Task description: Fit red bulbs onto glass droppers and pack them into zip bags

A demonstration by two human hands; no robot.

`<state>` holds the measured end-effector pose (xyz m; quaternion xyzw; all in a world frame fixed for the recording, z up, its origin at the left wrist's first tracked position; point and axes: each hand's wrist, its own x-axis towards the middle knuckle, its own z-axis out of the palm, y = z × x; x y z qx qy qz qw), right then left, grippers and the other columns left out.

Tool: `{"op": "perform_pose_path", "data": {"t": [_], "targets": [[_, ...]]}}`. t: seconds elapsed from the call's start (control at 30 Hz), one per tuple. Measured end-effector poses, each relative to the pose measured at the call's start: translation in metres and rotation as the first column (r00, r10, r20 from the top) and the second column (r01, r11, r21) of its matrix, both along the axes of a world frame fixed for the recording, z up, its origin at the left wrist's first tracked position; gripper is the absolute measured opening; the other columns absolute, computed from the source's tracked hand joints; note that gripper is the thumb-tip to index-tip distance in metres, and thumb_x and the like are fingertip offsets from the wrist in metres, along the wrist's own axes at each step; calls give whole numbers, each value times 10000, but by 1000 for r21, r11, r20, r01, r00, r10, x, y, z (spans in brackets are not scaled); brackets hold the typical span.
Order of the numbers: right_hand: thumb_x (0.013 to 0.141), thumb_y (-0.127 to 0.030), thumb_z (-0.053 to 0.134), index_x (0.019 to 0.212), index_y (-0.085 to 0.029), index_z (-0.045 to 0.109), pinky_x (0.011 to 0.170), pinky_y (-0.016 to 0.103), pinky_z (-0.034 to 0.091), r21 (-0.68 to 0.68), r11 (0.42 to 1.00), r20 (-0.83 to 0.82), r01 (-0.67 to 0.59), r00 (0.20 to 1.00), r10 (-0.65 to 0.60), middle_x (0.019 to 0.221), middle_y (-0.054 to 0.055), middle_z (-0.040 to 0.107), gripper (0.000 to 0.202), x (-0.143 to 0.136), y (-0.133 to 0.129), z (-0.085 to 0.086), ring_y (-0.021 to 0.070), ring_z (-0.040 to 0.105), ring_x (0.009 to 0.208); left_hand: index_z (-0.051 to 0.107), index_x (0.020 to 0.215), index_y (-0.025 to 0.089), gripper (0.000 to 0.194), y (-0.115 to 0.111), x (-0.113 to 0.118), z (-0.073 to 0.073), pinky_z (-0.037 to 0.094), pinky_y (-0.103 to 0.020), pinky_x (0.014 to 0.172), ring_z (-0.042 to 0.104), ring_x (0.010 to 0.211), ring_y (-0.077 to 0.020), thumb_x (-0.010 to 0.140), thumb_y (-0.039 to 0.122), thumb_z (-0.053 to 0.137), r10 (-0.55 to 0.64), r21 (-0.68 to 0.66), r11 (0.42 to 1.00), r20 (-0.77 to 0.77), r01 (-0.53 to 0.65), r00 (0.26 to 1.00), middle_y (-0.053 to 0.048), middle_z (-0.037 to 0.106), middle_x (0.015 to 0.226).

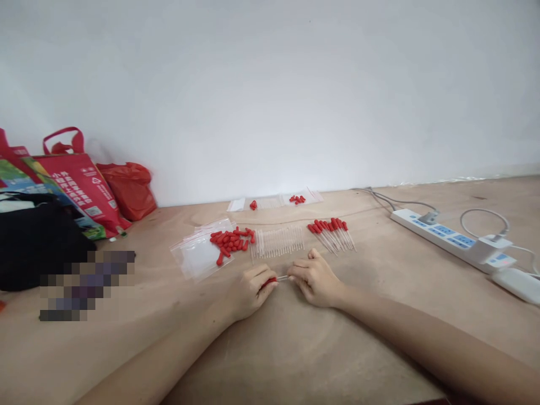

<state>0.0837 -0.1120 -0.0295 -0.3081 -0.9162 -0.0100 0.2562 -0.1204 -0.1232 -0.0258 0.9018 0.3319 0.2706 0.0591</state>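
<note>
My left hand [252, 289] is closed around a red rubber bulb [270, 282] near the middle of the table. From the bulb a thin clear tube [282, 278] runs to the right, its other end pinched in the fingers of my right hand [315, 281]. Just beyond my left hand lies a pile of loose red bulbs [230, 242], partly on clear zip bags [200, 256]. A row of clear tubes [278, 242] lies behind both hands. Beyond my right hand are several tubes with red bulbs fitted on their ends [333, 233].
Against the wall lie flat clear bags [310, 196] with more red bulbs and tubes. A white power strip [447, 236] with plugs and cables is at the right. Red bags [130, 188] and a black bag [42, 242] stand at the left, near a pixelated object [88, 284].
</note>
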Motion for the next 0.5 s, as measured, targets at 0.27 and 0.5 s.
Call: {"op": "perform_pose_path", "data": {"t": [0.27,0.5], "targets": [[841,-187,398,756,-172,591,647,293,196,-10,1000,42,28,999,-27,722,23,585,212,-4,0,5,123,446,670,552,816,159,173,1,1,4,427,-249,630,532,676,-143,864,209,394,11,-31,999,-7,-11,1000,-41,561,749],[822,-234,439,727,-186,627,689,327,202,113,978,78,175,980,-184,751,47,609,216,13,8,11,158,464,750,490,1072,175,253,6,-4,5,452,-269,690,542,757,-146,821,200,466,134,-111,986,58,-127,989,-50,555,908]]}}
